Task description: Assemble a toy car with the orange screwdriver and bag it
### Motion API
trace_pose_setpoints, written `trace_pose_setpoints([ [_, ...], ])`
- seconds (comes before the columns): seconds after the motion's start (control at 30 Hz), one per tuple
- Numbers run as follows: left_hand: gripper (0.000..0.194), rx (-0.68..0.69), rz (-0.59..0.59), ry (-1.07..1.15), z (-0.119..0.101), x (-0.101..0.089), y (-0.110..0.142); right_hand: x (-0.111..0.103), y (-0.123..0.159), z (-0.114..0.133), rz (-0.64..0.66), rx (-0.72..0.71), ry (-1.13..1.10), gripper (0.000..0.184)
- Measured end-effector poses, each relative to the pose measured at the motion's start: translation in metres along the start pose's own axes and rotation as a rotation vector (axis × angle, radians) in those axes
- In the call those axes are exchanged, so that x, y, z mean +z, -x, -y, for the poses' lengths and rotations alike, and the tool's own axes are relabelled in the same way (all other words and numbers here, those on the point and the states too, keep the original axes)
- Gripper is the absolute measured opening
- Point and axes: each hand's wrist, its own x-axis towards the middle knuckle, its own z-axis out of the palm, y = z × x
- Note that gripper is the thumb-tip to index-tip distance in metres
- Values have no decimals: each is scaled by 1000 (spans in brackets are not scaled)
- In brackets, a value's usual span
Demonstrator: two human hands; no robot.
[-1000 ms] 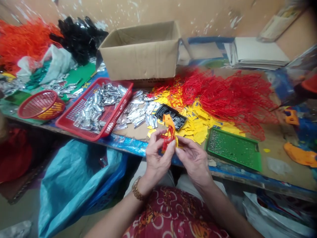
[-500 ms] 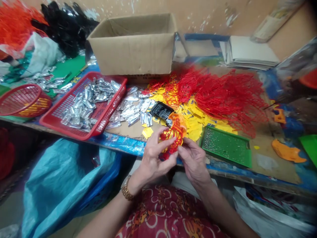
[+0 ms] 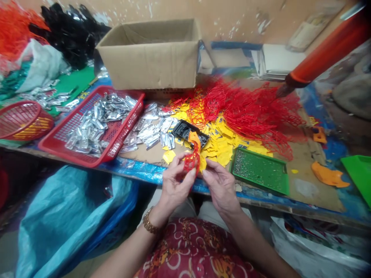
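Note:
My left hand (image 3: 176, 181) is closed around a red plastic lattice frame (image 3: 191, 161), thumb in front and fingers behind. An orange curved plastic piece (image 3: 194, 138) rises above the frame, apparently against it. My right hand (image 3: 220, 184) pinches the edge of a small yellow piece (image 3: 202, 165) beside the frame; whether the two are joined is unclear. Just beyond my hands lies a black plastic tray-like part (image 3: 183, 132). Around it are flat yellow pieces (image 3: 222, 141) and silver pieces (image 3: 153, 129).
A red basket (image 3: 117, 148) of silver pieces stands left, below a cardboard box (image 3: 150, 65). Red lattice frames (image 3: 252, 108) are heaped behind, with another person's orange-red sleeve (image 3: 327, 50) reaching over them. A green tray (image 3: 261, 173) of small metal bits sits right.
The red frame has been turned in my hands, and a yellow piece now shows at its right side. Another person's sleeve has come in from the upper right. The view has shifted slightly.

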Motion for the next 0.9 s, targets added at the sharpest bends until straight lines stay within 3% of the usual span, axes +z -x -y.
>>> trace_pose_setpoints([
  [0.17,19,4,-21,-31,-1,3,0,0,0,-1,7,-5,81,28],
  [0.73,18,54,-50,-74,3,8,1,-1,-1,1,47,19,56,25],
  [0.9,14,152,-53,-206,0,10,2,-1,-1,2,62,5,38,23],
])
